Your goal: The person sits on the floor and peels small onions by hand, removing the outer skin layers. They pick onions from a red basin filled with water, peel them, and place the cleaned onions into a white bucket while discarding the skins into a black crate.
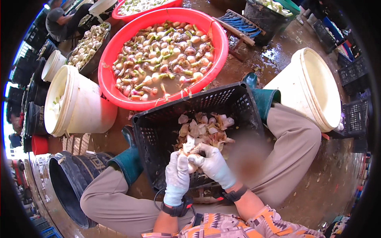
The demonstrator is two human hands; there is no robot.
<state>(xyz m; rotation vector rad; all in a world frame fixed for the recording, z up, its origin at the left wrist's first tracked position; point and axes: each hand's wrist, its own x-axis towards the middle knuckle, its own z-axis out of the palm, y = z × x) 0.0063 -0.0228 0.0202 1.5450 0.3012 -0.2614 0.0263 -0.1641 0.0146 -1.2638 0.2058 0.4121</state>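
Both my hands wear whitish gloves and meet over a black plastic crate (151, 137) set between my legs. My left hand (177, 176) has its fingers closed on the left side of a garlic bulb (193, 168). From the right, my right hand (213, 163) pinches the same bulb, thumb and fingers at its loose brownish skin. A white stem points up and away from me; my fingers cover much of the bulb. Beneath and beyond the hands, a heap of pale and reddish-brown papery skins (198, 129) lies in the crate.
A red tub (223, 43) of bulbs in muddy water stands just beyond the crate. White buckets (89, 115) (285, 81) flank it. A dark bucket (67, 190) lies tipped at left. Another person (57, 20) sits far left beside a basin of bulbs (89, 47). The floor is wet.
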